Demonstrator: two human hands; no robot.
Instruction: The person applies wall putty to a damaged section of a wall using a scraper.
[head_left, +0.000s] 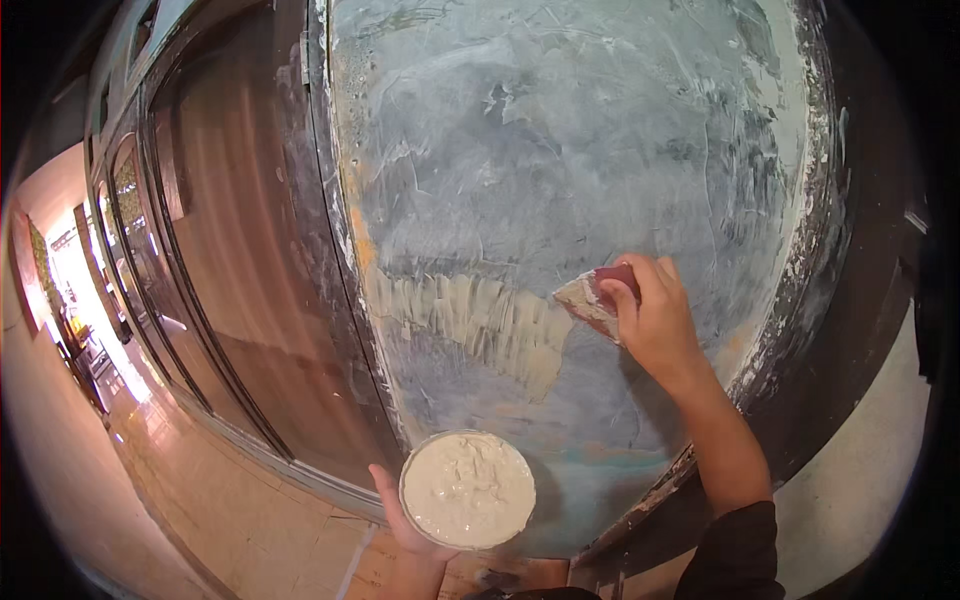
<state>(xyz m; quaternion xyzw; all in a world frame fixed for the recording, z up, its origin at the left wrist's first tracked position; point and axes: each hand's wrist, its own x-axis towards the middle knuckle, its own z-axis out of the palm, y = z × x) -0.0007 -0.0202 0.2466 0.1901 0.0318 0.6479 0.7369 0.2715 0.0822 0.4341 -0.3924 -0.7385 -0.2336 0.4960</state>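
Observation:
My right hand (660, 315) is closed around the dark red handle of a putty knife (590, 302), whose wide blade is smeared with pale putty. The blade is against or very near a grey-blue wall panel (560, 180); which of the two I cannot tell. Just left of the blade, a streaky band of cream putty (470, 315) lies on the panel. Lower down, my left hand (405, 525) supports a round container of cream putty (468, 490) from its left side and below. The putty nearly reaches the rim, its surface lumpy in the middle. Most of the left fingers are hidden beneath the container.
A dark wooden door or panel (240, 220) stands to the left, beside a narrow frame edge. Dark trim (800, 300) spattered with white borders the panel on the right. Tiled floor (240, 500) runs along the lower left toward a bright opening (95, 310).

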